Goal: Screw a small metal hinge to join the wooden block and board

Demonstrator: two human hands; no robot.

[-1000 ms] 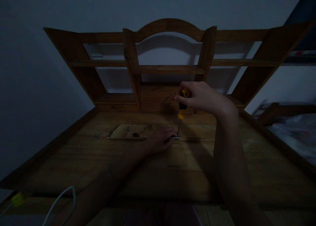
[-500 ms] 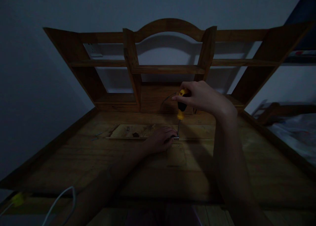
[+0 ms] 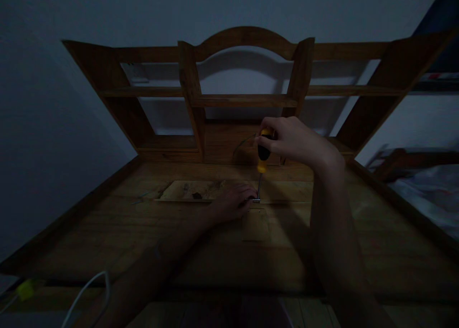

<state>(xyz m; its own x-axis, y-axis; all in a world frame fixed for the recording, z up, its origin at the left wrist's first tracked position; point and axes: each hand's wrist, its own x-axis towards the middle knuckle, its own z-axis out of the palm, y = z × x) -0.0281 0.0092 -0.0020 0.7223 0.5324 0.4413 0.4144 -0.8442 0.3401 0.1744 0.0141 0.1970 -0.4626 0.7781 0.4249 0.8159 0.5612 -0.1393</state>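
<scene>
My right hand is closed around the handle of a yellow and black screwdriver. The screwdriver stands nearly upright, its shaft pointing down. Its tip meets a small shiny metal piece low on the wooden desktop. My left hand lies against the desktop, its fingers closed on the left end of that metal piece. The exact kind of piece is too small and dark to make out. A pale wooden strip with a dark chip on it runs behind my left hand. Nearer to me is a small square wooden patch.
A wooden shelf unit rises at the back of the desk. A thin cable curves in front of its middle panel. Thin metal bits lie at left. A white cord and a yellow object are at the front left.
My right thumb and fingers have shifted slightly around the screwdriver handle. The screwdriver stays at the metal piece, and my left hand keeps its place.
</scene>
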